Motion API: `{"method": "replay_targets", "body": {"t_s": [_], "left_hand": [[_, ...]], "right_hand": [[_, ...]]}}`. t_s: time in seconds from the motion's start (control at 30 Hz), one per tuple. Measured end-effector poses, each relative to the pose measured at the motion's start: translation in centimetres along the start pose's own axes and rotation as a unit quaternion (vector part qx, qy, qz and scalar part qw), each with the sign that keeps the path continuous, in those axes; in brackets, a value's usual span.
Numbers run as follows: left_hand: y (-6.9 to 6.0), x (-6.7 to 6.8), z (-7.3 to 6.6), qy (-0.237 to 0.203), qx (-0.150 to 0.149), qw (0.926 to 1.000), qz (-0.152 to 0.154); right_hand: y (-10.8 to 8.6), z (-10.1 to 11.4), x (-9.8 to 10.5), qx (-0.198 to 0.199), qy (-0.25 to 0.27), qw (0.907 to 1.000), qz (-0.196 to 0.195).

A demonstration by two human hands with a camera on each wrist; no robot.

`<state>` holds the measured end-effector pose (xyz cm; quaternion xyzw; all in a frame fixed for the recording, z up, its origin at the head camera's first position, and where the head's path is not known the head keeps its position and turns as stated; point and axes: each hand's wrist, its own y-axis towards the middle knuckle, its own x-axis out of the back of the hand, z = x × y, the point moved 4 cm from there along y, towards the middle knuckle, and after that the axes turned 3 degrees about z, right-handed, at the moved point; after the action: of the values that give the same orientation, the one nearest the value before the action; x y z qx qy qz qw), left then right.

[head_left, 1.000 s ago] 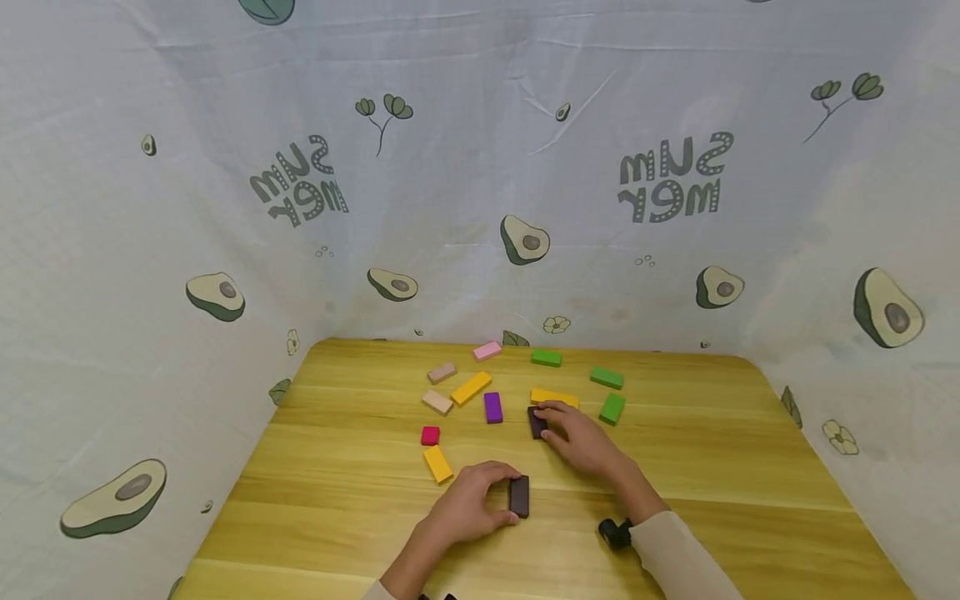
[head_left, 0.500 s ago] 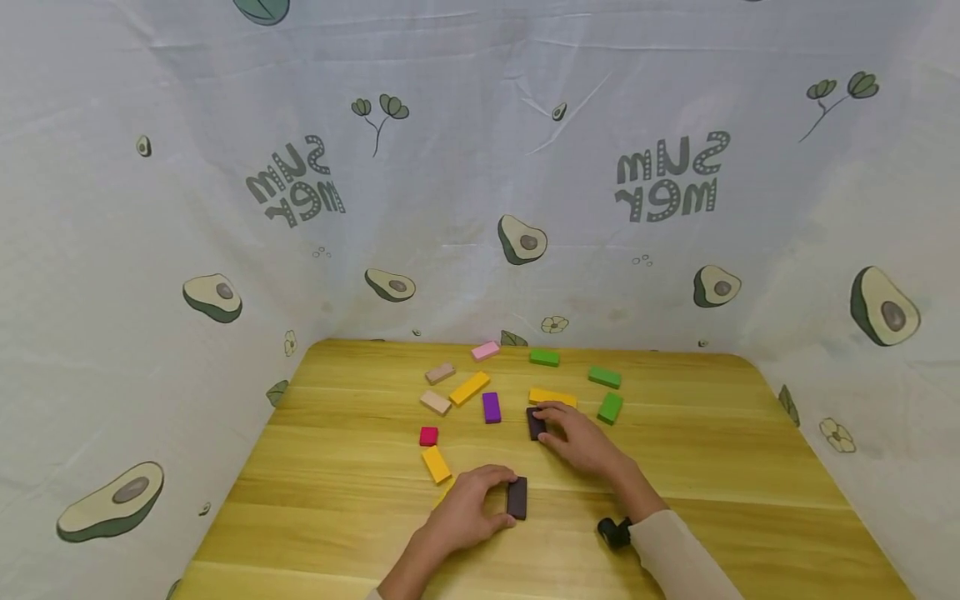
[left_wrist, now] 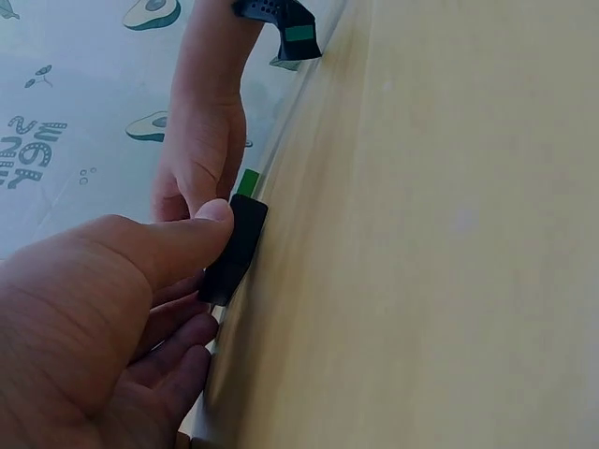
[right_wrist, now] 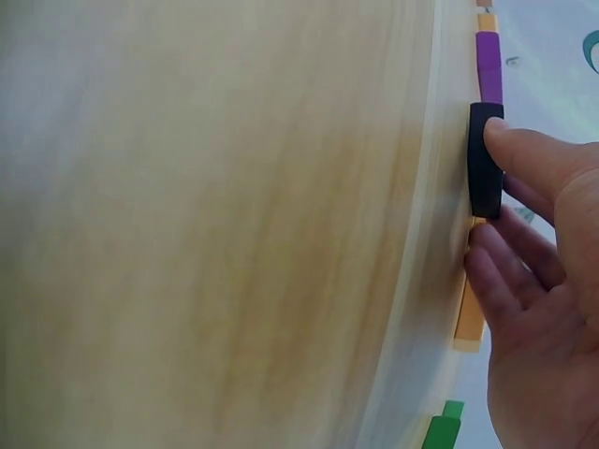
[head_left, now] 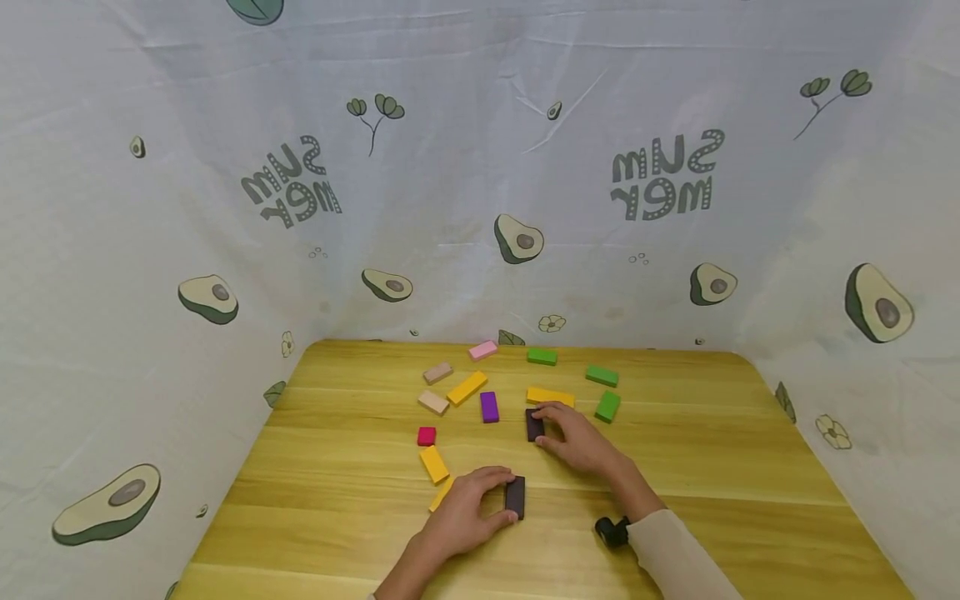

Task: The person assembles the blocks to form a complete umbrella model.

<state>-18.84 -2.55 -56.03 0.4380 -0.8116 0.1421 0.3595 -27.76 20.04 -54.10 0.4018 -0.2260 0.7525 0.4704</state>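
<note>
My left hand (head_left: 462, 512) grips a black block (head_left: 515, 497) by its two ends, thumb at the near end and fingers at the far end. In the left wrist view this black block (left_wrist: 236, 251) sits between thumb and fingertips, close to the tabletop. Farther back, my right hand (head_left: 576, 438) pinches a second black block (head_left: 534, 425), also seen as a dark block (right_wrist: 486, 161) in the right wrist view. Just behind that block lies a long yellow block (head_left: 551, 397). A purple block (head_left: 489, 407) is to its left.
Green blocks (head_left: 607, 407) lie at the back right. A pink block (head_left: 483, 351), tan blocks (head_left: 433, 402) and a yellow block (head_left: 467, 388) are back left. A red cube (head_left: 427, 437) and a yellow block (head_left: 434, 465) lie near my left hand. Patterned cloth (head_left: 450, 167) walls surround the wooden table (head_left: 315, 500).
The head view has shifted slightly, so everything appears a little farther left. A yellow block beside my left hand has come into sight. Both hands keep their holds on the black blocks.
</note>
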Motion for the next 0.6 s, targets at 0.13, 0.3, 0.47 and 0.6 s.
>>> {"method": "replay_targets", "body": {"t_s": [0.13,0.3,0.47,0.6], "left_hand": [[0.0,0.1,0.1,0.003,-0.005,1.0000,-0.002],[0.0,0.2,0.0,0.011,-0.012,0.9999,-0.001],[0.0,0.2,-0.1,0.018,-0.020,0.9996,-0.006],[0.0,0.2,-0.1,0.018,-0.019,0.9996,-0.007]], "right_hand": [[-0.1,0.0,-0.1,0.002,0.014,0.9999,-0.006],[-0.4,0.1,-0.1,-0.001,0.030,0.9995,-0.012],[-1.0,0.3,0.0,-0.014,0.044,0.9988,-0.019],[-1.4,0.3,-0.1,-0.024,0.049,0.9983,-0.019]]}}
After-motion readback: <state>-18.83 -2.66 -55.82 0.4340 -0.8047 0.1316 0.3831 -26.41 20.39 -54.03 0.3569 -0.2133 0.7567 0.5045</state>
